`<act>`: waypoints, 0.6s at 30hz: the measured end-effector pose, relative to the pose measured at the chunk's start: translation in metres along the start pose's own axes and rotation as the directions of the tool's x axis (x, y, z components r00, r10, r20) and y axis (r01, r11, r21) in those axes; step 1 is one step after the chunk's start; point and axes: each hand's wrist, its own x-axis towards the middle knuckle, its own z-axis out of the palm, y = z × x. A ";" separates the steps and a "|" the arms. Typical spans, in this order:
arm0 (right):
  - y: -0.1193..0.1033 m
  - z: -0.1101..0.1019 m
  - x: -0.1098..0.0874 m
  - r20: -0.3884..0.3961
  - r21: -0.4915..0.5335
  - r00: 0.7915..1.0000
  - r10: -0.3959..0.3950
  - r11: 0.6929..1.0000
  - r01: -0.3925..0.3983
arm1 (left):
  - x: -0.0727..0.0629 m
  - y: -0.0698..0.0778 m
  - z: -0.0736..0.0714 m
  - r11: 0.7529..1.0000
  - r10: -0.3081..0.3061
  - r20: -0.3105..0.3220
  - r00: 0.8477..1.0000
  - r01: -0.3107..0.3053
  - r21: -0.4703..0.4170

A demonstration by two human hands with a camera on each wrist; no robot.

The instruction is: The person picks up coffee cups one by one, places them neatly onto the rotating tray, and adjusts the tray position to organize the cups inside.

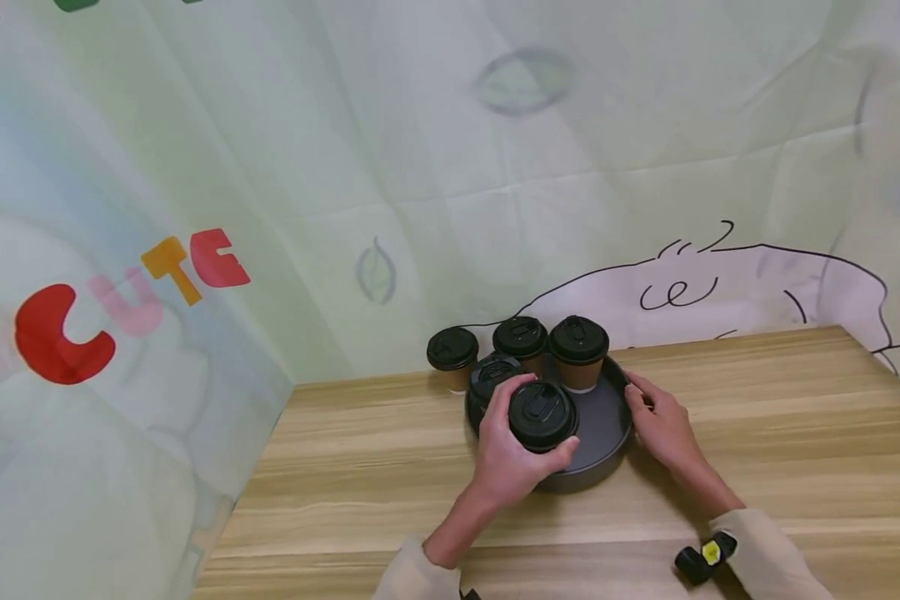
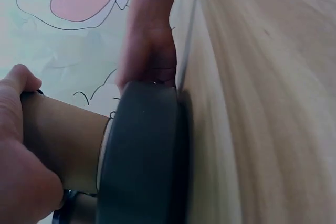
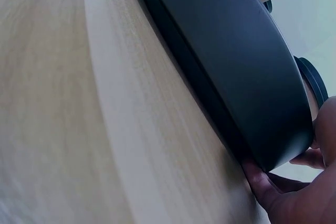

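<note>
My left hand (image 1: 513,458) grips a paper coffee cup (image 1: 543,414) with a black lid, its thumb and fingers curled around it. That cup is over the near left part of a round dark grey tray (image 1: 603,433); its brown side (image 2: 65,137) shows in the left wrist view, and the tray's wall (image 2: 139,156) hides its base. My right hand (image 1: 663,421) holds the tray's right edge, thumb and fingers about the wall (image 3: 247,77). Inside the tray stand more lidded cups: one at the back (image 1: 521,337), one at back right (image 1: 579,352), one at left (image 1: 492,375), partly hidden.
Another lidded cup (image 1: 452,358) stands on the wooden table (image 1: 345,483), just outside the tray's back left edge. A printed cloth backdrop (image 1: 420,183) hangs behind the table and down its left side. Both wrists wear a strapped device (image 1: 705,557).
</note>
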 end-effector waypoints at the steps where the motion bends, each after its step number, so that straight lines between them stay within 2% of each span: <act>1: -0.001 0.000 0.000 0.002 0.003 1.000 0.003 1.000 -0.003 | 0.000 -0.001 0.000 1.000 -0.001 -0.002 1.000 0.001 0.011; 7: -0.002 0.000 -0.001 0.022 0.015 0.999 0.026 1.000 -0.026 | -0.005 -0.009 0.002 0.997 0.017 -0.031 0.999 -0.015 0.072; 16: -0.002 0.000 -0.001 0.020 0.012 0.999 0.033 0.999 -0.033 | -0.011 -0.013 -0.001 0.997 -0.024 -0.073 0.997 0.029 0.068; 18: -0.002 0.000 -0.001 0.020 0.012 0.999 0.033 0.999 -0.033 | -0.011 -0.014 -0.001 0.997 -0.011 -0.075 0.997 0.016 0.074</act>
